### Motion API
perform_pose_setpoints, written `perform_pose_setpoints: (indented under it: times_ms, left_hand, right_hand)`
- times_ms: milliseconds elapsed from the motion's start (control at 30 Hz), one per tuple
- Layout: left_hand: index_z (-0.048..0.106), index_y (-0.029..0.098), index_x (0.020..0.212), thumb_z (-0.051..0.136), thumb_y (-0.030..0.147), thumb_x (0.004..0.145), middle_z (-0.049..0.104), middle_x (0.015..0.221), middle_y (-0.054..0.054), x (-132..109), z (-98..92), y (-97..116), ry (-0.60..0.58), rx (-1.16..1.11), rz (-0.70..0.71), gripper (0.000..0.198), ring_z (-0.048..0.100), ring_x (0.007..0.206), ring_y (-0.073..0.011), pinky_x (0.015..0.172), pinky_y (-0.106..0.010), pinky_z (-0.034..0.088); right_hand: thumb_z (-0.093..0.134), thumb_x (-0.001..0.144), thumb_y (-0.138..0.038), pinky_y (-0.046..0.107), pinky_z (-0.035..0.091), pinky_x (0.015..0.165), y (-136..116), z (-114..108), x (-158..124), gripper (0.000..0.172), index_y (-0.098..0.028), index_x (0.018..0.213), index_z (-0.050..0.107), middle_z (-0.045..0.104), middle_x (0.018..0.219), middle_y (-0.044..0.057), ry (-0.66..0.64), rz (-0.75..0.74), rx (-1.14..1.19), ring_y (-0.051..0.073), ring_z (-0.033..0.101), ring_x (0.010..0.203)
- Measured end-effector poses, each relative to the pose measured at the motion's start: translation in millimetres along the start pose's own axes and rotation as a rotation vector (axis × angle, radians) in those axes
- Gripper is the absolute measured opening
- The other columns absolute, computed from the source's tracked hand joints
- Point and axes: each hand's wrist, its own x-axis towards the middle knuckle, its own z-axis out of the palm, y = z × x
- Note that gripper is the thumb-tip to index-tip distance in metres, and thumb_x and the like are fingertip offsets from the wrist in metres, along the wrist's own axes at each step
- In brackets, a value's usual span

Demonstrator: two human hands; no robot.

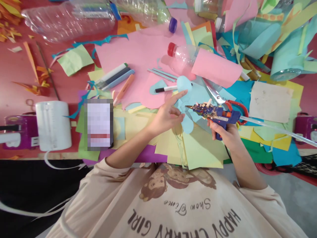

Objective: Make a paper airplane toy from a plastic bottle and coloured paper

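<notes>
At upper centre, a clear plastic bottle [184, 56] with a red cap lies with its lower part wrapped in smooth pink paper [216, 67]. A ribbed, see-through bottle [59, 21] lies at upper left on the red worktop [15, 66]. The right hand [226, 134], right of centre, has its grip closed around a blue glue gun [219, 114], its nozzle rough and crusted; a glossy, rod-shaped glue stick [277, 127] extends from its back. At centre, the left hand [167, 115] touches a rounded blue paper cutout [187, 125]; whether its grip pinches it, I cannot tell.
</notes>
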Motion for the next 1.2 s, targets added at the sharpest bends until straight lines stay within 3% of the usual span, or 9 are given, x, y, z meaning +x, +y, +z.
perform_pose_setpoints:
  times_ms: [467, 767, 1200]
  left_hand:
    - [0.047, 0.028, 0.14, 0.063, 0.017, 0.074, 0.05, 0.146, -0.008, 0, -0.1, -1, -0.007, -0.003, 0.023, 0.069, 0.055, 0.058, -0.0016, 0.054, -0.018, 0.047]
    - [0.046, 0.028, 0.141, 0.061, 0.017, 0.075, 0.042, 0.153, -0.01, 0, -0.1, 0, -0.012, 0.013, 0.052, 0.068, 0.058, 0.059, -0.0019, 0.057, -0.019, 0.05]
    - [0.044, 0.028, 0.142, 0.059, 0.017, 0.076, 0.047, 0.149, -0.01, 0, -0.1, -3, -0.018, 0.079, 0.085, 0.069, 0.059, 0.058, -0.0016, 0.054, -0.017, 0.048]
  right_hand:
    - [0.069, 0.074, -0.042, 0.028, 0.043, 0.041, 9, -5, 0, 0.022, -0.021, 0.074, 0.062, 0.058, 0.055, -0.003, 0.031, 0.04, 0.031, 0.012, 0.051, 0.039]
    - [0.07, 0.076, -0.041, 0.029, 0.044, 0.04, 7, -17, 2, 0.018, -0.023, 0.078, 0.067, 0.07, 0.078, 0.001, 0.058, -0.056, 0.073, 0.01, 0.051, 0.039]
    - [0.071, 0.072, -0.049, 0.026, 0.048, 0.042, -1, 0, 1, 0.03, -0.021, 0.076, 0.061, 0.068, 0.08, 0.0, 0.079, -0.011, 0.033, 0.007, 0.05, 0.041]
